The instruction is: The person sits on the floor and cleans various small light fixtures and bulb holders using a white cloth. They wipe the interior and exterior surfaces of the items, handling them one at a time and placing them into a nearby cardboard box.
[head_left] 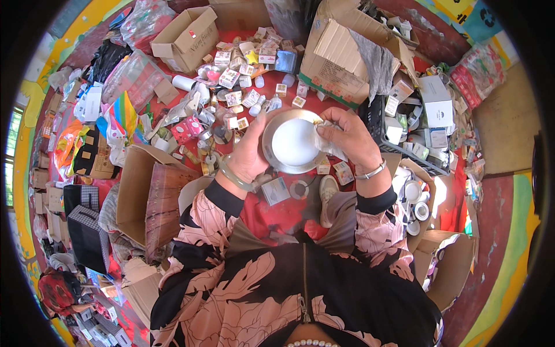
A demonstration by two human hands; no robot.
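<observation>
A round, shallow container (296, 142) with a white inside and a pale metallic-looking rim is held up before me; I cannot tell if it is a tin or a lid. My left hand (248, 151) grips its left side, the thumb along the edge. At the right rim my right hand (350, 136) pinches a crumpled, pale, translucent piece (328, 144), either thin plastic or cloth, against the container. Below the container, a small white-and-blue box (276, 191) and a clear round piece (299, 189) lie on the red floor covering.
Small boxes and bottles (243, 75) are heaped ahead. An open carton (188, 39) stands far left, a larger torn one (341, 58) far right. A black crate (404, 130) of mixed packaging is at right. Nearer stand a left carton (136, 196) and a right carton (448, 266); white round pieces (414, 199) fill another box.
</observation>
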